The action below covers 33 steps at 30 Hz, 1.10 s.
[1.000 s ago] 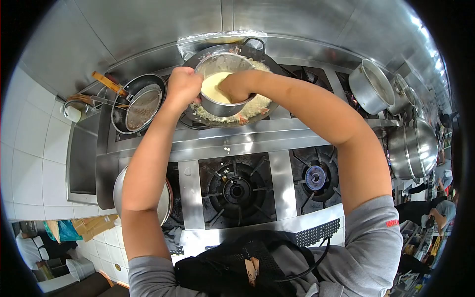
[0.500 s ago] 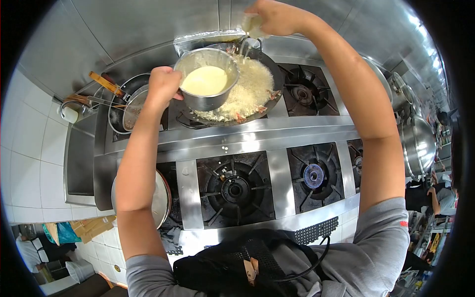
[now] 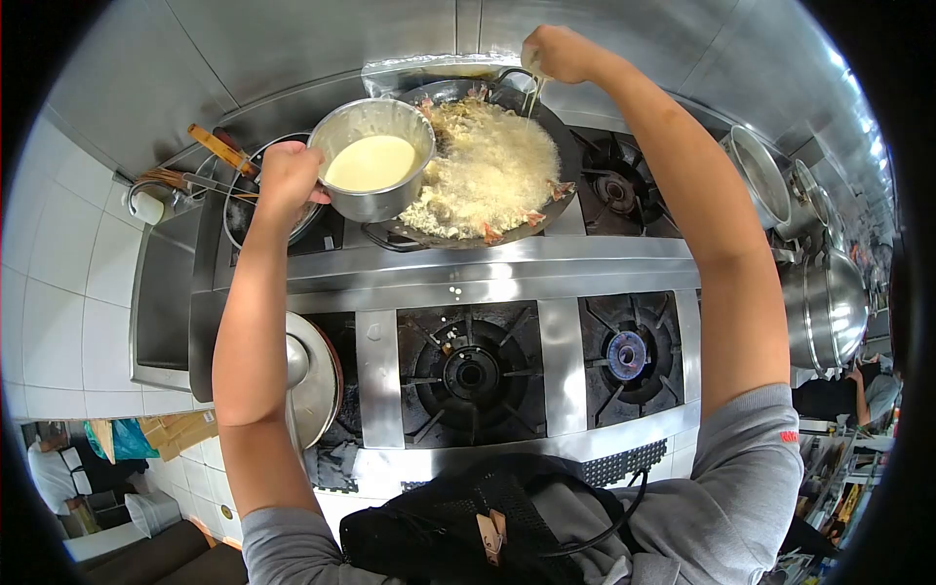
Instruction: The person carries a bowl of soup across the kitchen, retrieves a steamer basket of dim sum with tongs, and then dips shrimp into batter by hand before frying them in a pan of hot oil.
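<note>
My left hand (image 3: 290, 177) is closed at the side of a steel pot (image 3: 375, 205), holding it slightly tilted above the left edge of a wok (image 3: 559, 129). Pale yellow batter (image 3: 370, 163) fills part of the pot. Above the wok's far right edge, my right hand (image 3: 564, 54) is closed, and thin strands of batter run down from its fingers. Bubbling, foamy batter crumbs (image 3: 502, 171) cover much of the wok. Several reddish shrimp tails (image 3: 490, 232) poke out around the edge of the crumbs.
A blue flame burns on the front right burner (image 3: 626, 355); the front middle burner (image 3: 470, 373) shows no flame. At the back left is a pan with a wooden-handled tool (image 3: 219, 148). A round lid (image 3: 320, 380) lies front left. Steel pots (image 3: 829, 302) stand at right.
The pot in my left hand has shifted left, uncovering more of the wok. My right hand has moved right and slightly down, still trailing batter. The camera view has shifted a little.
</note>
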Each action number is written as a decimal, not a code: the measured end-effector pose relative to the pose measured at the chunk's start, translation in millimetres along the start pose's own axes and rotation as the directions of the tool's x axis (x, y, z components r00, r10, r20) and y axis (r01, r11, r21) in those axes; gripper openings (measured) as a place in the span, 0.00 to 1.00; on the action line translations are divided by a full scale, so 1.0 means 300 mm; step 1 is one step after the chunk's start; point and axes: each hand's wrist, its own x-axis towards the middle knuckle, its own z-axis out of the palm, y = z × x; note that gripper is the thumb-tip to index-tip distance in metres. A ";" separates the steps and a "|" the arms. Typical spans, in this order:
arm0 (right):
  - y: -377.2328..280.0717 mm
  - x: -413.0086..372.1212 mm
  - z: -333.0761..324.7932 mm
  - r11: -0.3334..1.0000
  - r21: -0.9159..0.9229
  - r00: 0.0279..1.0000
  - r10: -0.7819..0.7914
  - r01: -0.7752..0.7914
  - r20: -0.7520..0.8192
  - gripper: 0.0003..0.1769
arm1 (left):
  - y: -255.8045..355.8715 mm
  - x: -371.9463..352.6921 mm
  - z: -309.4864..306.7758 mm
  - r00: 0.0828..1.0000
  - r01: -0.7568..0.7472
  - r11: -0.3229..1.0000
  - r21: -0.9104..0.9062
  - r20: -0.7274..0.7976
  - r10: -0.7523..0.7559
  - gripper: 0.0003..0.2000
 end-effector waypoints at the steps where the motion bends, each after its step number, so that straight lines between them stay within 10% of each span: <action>1: 0.004 0.001 0.002 1.000 -0.014 0.999 0.028 -0.028 -0.018 0.15 | -0.003 0.000 -0.003 1.000 0.005 1.000 0.002 -0.008 -0.005 0.07; 11: 0.045 -0.005 0.022 0.993 -0.096 0.993 -0.064 0.073 0.096 0.16 | -0.002 -0.015 0.011 1.000 0.009 0.999 -0.051 0.006 -0.009 0.07; 16: -0.076 0.013 0.039 0.990 0.025 0.986 -0.138 0.140 -0.090 0.12 | -0.001 -0.006 0.043 0.999 -0.036 0.998 -0.047 0.021 0.037 0.07; 20: -0.302 0.008 0.120 0.861 0.356 0.911 -0.408 0.363 0.059 0.15 | 0.041 -0.019 0.090 0.997 -0.060 0.998 -0.026 0.040 0.061 0.08; 23: -0.478 -0.042 0.133 0.927 0.185 0.909 -0.361 0.325 0.211 0.19 | 0.066 -0.038 0.115 0.996 -0.084 0.996 0.031 0.042 0.082 0.09; 25: -0.522 -0.044 0.188 0.896 -0.242 0.922 -0.327 0.371 0.206 0.19 | 0.077 -0.055 0.115 0.997 -0.075 0.996 0.039 -0.005 0.076 0.09; 29: -0.601 -0.052 0.143 0.898 -0.256 0.903 -0.263 0.358 0.340 0.19 | 0.056 -0.040 0.091 0.994 -0.104 0.987 0.119 0.035 0.101 0.10; 33: -0.605 -0.012 0.132 0.943 0.093 0.892 -0.332 0.319 0.306 0.22 | 0.077 -0.049 0.094 0.992 -0.118 0.985 0.123 0.064 0.111 0.07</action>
